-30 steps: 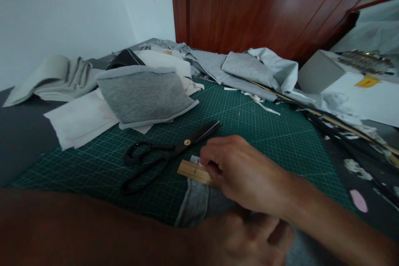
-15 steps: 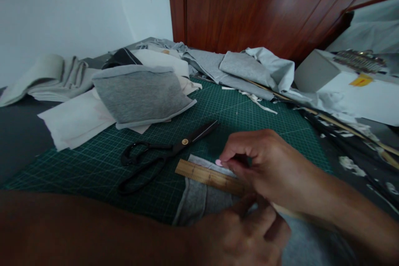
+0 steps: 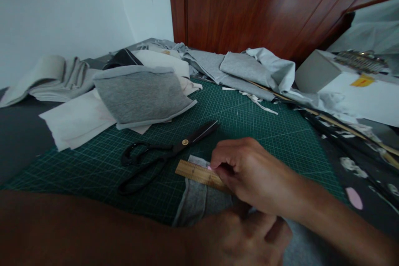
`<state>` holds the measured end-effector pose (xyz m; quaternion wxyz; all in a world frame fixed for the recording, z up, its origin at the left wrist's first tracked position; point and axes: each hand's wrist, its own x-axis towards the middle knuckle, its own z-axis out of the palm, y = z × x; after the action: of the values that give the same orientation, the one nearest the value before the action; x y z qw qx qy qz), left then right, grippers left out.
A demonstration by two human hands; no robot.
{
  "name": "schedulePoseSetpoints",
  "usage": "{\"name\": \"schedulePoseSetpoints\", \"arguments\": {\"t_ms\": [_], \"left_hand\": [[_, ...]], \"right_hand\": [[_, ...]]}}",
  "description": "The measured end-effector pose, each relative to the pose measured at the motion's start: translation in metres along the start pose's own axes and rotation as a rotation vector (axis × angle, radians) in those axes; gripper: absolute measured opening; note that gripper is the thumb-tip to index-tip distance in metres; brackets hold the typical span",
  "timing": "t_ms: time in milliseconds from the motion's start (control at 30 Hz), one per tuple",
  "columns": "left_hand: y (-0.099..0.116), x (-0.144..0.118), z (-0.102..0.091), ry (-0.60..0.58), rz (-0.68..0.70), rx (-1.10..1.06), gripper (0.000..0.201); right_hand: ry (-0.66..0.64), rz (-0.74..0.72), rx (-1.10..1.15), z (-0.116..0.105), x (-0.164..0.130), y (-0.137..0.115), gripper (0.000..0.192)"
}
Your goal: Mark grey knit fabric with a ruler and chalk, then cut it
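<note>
My right hand point(image 3: 241, 168) is closed in a pinch on a piece of pink tailor's chalk point(image 3: 209, 168), of which only a small tip shows. The chalk is at the upper edge of a wooden ruler point(image 3: 199, 173). Under the ruler lies grey knit fabric point(image 3: 207, 199), its top edge sticking out beyond it. My left hand point(image 3: 243, 235) is bent over the fabric and holds the ruler down near its right part; its fingertips are partly hidden. Black fabric scissors point(image 3: 174, 149) lie on the mat just left of the ruler, their blades pointing to the upper right.
Everything lies on a green gridded cutting mat point(image 3: 243, 120). Grey and white fabric pieces point(image 3: 143, 95) are piled at the back left, with folded grey fabric point(image 3: 246, 68) behind. At right are a white box point(image 3: 349, 91), scraps, and a pink oval piece point(image 3: 353, 198).
My right hand has moved left along the ruler's upper edge with the chalk. The pink oval at right now shows beside my forearm. My left hand, ruler and scissors have hardly moved.
</note>
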<state>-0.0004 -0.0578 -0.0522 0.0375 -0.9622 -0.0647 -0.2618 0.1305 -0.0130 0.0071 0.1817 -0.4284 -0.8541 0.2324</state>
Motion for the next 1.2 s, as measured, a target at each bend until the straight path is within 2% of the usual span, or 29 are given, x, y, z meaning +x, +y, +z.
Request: {"name": "schedulePoseSetpoints", "arguments": {"t_ms": [167,367,500,667,833,1033,1200], "left_hand": [[0.000,0.000,0.001,-0.053,-0.025,-0.056,0.021],[0.004,0.001,0.005,0.024,-0.052,-0.016,0.018],[0.002,0.003,0.003,0.024,-0.041,-0.025,0.020],[0.001,0.002,0.000,-0.026,-0.063,-0.042,0.018],[0.004,-0.001,0.003,0.018,-0.067,-0.042,0.017],[0.006,0.001,0.001,0.066,-0.155,-0.047,0.017],[0.002,0.002,0.001,0.011,-0.072,-0.027,0.017]], "right_hand": [[0.044,-0.018,-0.007,0.006,0.005,-0.002,0.026],[0.097,0.024,0.035,-0.011,-0.017,0.006,0.025],[0.079,0.032,0.044,-0.011,-0.024,0.010,0.025],[0.083,-0.005,0.046,-0.003,-0.016,0.008,0.026],[0.038,-0.025,0.036,-0.003,-0.010,0.009,0.027],[-0.002,-0.026,0.041,-0.010,-0.020,0.013,0.026],[-0.031,0.016,0.051,-0.015,-0.033,0.018,0.028]]}}
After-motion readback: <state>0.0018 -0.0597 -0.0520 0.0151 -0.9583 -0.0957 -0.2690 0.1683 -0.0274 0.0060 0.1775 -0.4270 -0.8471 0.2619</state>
